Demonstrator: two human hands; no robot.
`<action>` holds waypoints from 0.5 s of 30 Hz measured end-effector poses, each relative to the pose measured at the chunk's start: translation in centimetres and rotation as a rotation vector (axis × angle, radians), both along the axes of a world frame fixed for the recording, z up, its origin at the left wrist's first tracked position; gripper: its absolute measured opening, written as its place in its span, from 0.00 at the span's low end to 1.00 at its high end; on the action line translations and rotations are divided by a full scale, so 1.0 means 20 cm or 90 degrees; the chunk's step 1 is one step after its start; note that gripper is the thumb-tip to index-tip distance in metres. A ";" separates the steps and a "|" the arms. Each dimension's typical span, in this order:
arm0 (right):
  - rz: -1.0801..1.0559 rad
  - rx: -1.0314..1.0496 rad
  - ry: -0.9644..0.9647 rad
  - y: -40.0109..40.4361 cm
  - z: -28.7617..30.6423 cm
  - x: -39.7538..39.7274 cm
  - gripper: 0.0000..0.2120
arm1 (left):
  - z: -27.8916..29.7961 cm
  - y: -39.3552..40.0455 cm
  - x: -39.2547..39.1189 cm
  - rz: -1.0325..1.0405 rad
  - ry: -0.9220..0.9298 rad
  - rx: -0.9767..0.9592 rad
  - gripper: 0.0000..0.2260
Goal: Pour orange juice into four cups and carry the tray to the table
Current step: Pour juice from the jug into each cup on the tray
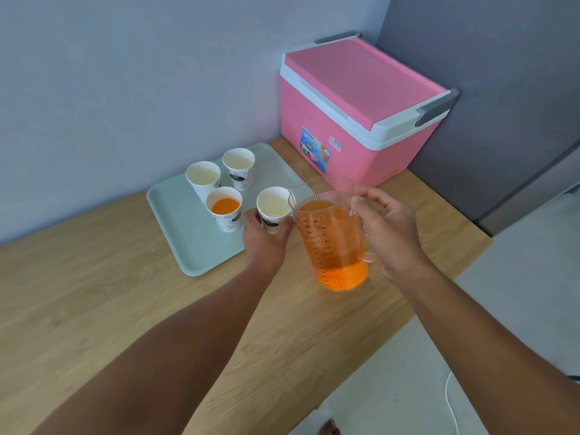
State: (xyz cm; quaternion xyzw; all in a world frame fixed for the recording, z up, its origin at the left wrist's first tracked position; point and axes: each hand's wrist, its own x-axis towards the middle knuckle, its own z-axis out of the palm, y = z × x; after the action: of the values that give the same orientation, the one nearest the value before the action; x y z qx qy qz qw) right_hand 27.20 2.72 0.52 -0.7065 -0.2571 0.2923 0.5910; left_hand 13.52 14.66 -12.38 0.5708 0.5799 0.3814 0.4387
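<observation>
At the tray's (175, 233) near right corner, the left hand (263, 243) grips an empty cup (273, 208), and the jug (331, 243), held upright by its handle in the right hand (389, 233), stands just right of that cup with its spout almost touching the rim, so the pour likely needs only a tip leftward. Four cups are counted on the tray at the bench's (94, 293) back edge: one holds juice (224, 206), three are empty; there is one jug, about two-thirds full, and one pink cooler (357, 111) in the corner.
</observation>
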 end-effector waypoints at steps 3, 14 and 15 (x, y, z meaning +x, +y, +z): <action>0.013 -0.015 -0.010 -0.02 0.00 -0.02 0.07 | -0.02 -0.04 -0.05 -0.021 -0.002 0.022 0.26; 0.065 -0.106 -0.072 -0.09 0.05 -0.10 0.07 | -0.04 -0.14 -0.16 -0.050 0.002 0.040 0.28; 0.067 -0.112 -0.080 -0.10 0.06 -0.11 0.07 | -0.04 -0.14 -0.16 -0.052 0.004 0.042 0.28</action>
State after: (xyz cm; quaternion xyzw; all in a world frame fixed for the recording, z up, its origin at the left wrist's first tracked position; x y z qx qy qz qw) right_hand 24.96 0.81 1.68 -0.7580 -0.3042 0.2993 0.4934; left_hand 10.28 11.77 -13.10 0.6094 0.5446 0.3799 0.4332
